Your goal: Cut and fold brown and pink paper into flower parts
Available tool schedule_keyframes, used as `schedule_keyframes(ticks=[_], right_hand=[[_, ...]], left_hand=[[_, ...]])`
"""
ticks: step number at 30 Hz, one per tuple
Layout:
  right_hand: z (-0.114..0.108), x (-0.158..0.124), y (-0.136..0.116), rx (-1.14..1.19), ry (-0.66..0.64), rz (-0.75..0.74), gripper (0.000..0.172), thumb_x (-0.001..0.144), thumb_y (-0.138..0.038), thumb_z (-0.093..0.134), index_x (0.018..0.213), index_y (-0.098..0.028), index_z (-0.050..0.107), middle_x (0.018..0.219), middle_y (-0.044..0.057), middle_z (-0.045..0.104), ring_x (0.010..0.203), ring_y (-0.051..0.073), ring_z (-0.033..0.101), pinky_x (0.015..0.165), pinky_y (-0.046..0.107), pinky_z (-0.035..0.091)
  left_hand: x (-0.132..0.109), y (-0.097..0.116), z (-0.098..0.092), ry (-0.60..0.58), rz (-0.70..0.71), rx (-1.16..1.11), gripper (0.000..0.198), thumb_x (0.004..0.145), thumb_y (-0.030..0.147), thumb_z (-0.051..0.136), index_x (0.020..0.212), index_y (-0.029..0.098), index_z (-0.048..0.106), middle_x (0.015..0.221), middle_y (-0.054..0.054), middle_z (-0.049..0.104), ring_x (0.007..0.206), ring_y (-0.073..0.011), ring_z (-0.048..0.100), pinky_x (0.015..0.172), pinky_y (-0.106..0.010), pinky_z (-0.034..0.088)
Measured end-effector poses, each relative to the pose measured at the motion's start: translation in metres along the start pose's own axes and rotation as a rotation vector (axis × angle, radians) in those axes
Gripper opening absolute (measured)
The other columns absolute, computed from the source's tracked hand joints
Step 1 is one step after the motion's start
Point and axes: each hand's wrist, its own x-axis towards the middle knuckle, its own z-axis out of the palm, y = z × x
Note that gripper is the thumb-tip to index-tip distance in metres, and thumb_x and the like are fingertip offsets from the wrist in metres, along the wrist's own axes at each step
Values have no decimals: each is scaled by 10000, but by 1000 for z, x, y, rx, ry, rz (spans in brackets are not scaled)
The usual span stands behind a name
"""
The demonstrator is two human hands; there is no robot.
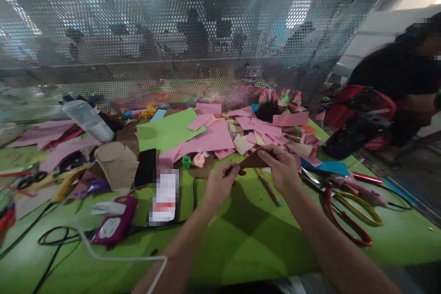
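Observation:
Between my two hands, above the green table (255, 257), is a small piece of brown paper (253, 161). My left hand (222, 181) pinches its left end. At its right end, the thumb and fingers of my right hand (280, 167) grip the upper edge. Just beyond lie many pink paper pieces (213, 138) and a large light-green sheet (165, 131). A thin wooden stick, perhaps a pencil (270, 188), rests on the table between my forearms. Scissors with red and yellow handles (347, 216) lie right of my right hand.
Left of my hands are a phone with a lit screen (164, 197), a dark phone (145, 168), a purple tissue pack (115, 220), cables and a clear bottle (87, 119). A pink glue gun (368, 192) lies at right. A perforated metal screen (165, 46) stands behind; a person (396, 69) sits at right.

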Motion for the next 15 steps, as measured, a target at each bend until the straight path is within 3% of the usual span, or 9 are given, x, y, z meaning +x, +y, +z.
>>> schedule_keyframes(ticks=[4,7,12,15], right_hand=[[-1,-1,1,-88,-5,-40,280,649,-459,820,730,-216,706,709,4,698,684,179,627,664,306,513],[-1,-3,3,-176,-36,-73,252,684,-444,802,749,-218,713,758,9,701,732,180,624,676,293,490],[1,-6,8,-172,-92,-45,283,697,-481,797,752,-220,701,742,18,703,726,200,636,703,333,516],[2,-7,9,-140,-96,-18,324,680,-519,804,740,-221,691,721,26,711,717,219,655,691,352,535]], left_hand=[[1,-2,-2,-31,69,107,232,901,358,524,889,184,677,827,-42,724,712,-173,620,604,-251,425],[0,-1,-1,-84,115,107,275,917,405,509,972,189,670,735,-18,682,656,-170,605,591,-257,406],[-1,0,2,-67,138,138,278,913,359,475,735,190,606,559,25,518,534,-134,466,529,-254,305],[-1,-1,3,-56,133,135,270,899,339,475,689,194,565,540,34,483,524,-128,438,528,-256,287]])
